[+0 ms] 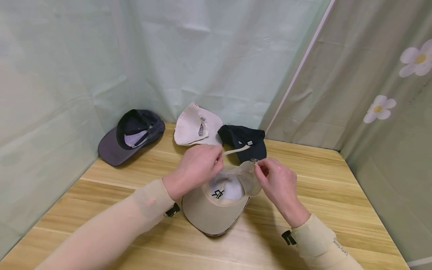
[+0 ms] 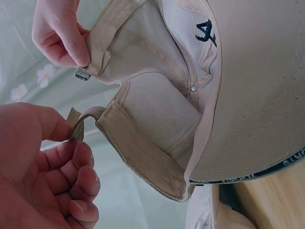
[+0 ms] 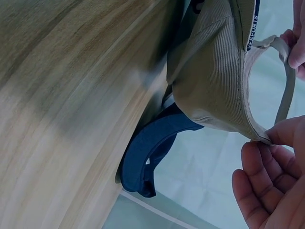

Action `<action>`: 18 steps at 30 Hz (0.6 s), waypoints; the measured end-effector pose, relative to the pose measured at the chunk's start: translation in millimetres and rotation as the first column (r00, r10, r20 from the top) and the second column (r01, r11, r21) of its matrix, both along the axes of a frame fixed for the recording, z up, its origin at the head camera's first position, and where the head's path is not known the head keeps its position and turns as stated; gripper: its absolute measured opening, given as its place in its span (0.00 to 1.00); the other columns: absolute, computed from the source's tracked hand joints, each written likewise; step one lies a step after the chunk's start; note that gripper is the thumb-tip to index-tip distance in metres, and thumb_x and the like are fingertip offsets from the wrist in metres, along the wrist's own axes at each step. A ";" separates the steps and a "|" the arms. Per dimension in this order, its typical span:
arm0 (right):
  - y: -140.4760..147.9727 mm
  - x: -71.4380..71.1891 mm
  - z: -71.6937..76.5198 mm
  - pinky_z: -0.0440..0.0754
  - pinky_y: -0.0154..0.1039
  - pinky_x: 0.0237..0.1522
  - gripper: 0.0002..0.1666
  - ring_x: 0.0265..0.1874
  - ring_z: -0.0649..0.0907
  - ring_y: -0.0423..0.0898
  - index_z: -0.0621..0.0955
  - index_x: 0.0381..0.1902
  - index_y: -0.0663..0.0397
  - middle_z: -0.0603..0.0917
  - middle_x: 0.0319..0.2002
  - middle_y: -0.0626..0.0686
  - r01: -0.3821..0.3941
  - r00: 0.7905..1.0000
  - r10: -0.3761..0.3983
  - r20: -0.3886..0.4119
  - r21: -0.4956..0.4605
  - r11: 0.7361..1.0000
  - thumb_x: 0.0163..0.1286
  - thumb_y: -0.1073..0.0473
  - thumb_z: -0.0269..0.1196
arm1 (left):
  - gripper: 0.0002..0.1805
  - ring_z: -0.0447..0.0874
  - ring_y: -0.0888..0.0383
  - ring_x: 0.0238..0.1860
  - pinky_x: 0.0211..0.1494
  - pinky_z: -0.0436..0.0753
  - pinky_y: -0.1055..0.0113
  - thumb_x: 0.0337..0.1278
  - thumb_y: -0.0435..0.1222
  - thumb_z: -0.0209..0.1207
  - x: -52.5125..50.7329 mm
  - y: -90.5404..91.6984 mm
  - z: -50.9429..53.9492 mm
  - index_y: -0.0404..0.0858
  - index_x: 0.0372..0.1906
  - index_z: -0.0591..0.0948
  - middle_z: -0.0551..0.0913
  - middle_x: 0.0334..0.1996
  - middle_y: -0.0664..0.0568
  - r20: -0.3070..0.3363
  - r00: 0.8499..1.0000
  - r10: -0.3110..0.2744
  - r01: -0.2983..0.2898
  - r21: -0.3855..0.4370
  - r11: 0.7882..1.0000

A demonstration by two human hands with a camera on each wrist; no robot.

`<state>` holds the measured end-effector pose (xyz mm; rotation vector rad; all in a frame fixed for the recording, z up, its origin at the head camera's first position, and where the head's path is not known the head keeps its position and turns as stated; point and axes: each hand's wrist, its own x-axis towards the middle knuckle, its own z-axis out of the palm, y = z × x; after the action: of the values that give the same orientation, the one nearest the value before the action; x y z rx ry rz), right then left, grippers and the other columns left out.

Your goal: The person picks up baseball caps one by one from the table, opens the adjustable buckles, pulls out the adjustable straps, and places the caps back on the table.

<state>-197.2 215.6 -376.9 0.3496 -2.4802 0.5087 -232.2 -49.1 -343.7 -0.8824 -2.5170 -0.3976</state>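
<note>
A beige baseball cap [image 1: 216, 215] is tilted above the table between my hands, its brim toward me and its inside showing. My left hand [image 1: 199, 165] pinches the cap's fabric back strap [image 2: 92, 112] between thumb and forefinger, the other fingers loosely curled. Opposite it, my right hand [image 1: 278, 180] pinches the other end of the back opening, beside a small metal buckle [image 2: 82, 75]. From the right wrist view, the strap's free length [image 3: 287, 90] hangs in a curve between the hands. Whether the strap passes through the buckle is hard to see.
Behind the beige cap, a white cap [image 1: 189, 127] and a black cap [image 1: 244, 135] lie close together near the back curtain. A dark grey cap [image 1: 116, 148] lies at the left. Curtains [image 1: 209, 56] border the wooden table [image 1: 324, 210].
</note>
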 end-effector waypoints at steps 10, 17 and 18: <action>4.8 -0.5 -5.1 0.80 0.42 0.27 0.04 0.26 0.86 0.44 0.92 0.37 0.51 0.88 0.32 0.47 -0.116 0.988 0.122 -0.100 0.057 0.992 0.69 0.61 0.79 | 0.07 0.79 0.55 0.26 0.30 0.79 0.56 0.69 0.33 0.64 -4.0 -1.0 2.8 0.44 0.33 0.80 0.78 0.25 0.57 0.036 0.998 0.042 -0.043 0.042 0.998; 7.8 0.0 -10.1 0.85 0.44 0.29 0.08 0.31 0.90 0.45 0.93 0.38 0.51 0.89 0.36 0.47 -0.228 0.960 0.241 -0.144 0.101 0.968 0.63 0.65 0.82 | 0.09 0.77 0.56 0.26 0.29 0.77 0.56 0.70 0.34 0.64 -8.1 -4.9 3.1 0.45 0.32 0.78 0.76 0.23 0.58 0.049 0.997 0.062 -0.065 0.063 0.996; 8.2 0.2 -10.7 0.85 0.44 0.30 0.09 0.31 0.90 0.45 0.93 0.37 0.51 0.89 0.36 0.47 -0.243 0.955 0.257 -0.145 0.107 0.964 0.62 0.66 0.83 | 0.09 0.77 0.56 0.25 0.29 0.77 0.57 0.70 0.34 0.64 -8.5 -5.7 2.9 0.45 0.32 0.78 0.76 0.23 0.58 0.055 0.996 0.065 -0.068 0.066 0.995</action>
<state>-197.0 223.8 -387.6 0.7193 -2.3209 0.4537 -240.7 -54.8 -340.8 -0.7696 -2.5569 -0.4879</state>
